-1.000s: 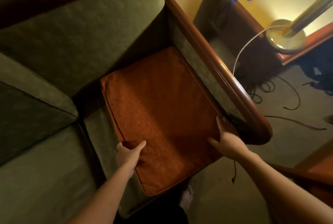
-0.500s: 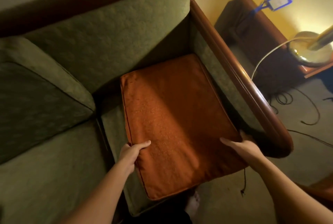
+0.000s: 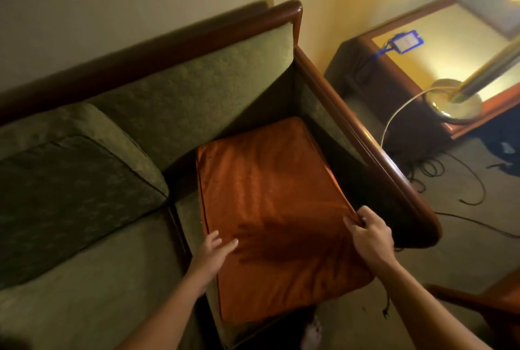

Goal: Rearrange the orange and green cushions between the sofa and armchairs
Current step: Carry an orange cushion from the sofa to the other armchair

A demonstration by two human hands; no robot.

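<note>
An orange seat cushion [image 3: 270,195] lies at the right end of the green sofa [image 3: 197,96], its front corner hanging past the seat edge. My left hand [image 3: 212,254] rests on the cushion's left front part with the fingers straight. My right hand [image 3: 371,237] pinches the cushion's right edge beside the wooden armrest [image 3: 365,147]. A darker green cushion [image 3: 64,195] leans against the sofa back at the left. The bare green seat [image 3: 84,293] lies below it.
A wooden side table [image 3: 394,68] stands to the right with a lamp base [image 3: 453,102] and a blue badge holder [image 3: 405,41]. Cables [image 3: 450,175] trail over the carpet. Part of an orange-seated armchair [image 3: 501,304] shows at the lower right.
The view has pulled back and up. My right hand now pinches the cushion's right edge, lifting it a little. My left hand has slid further onto the cushion top.
</note>
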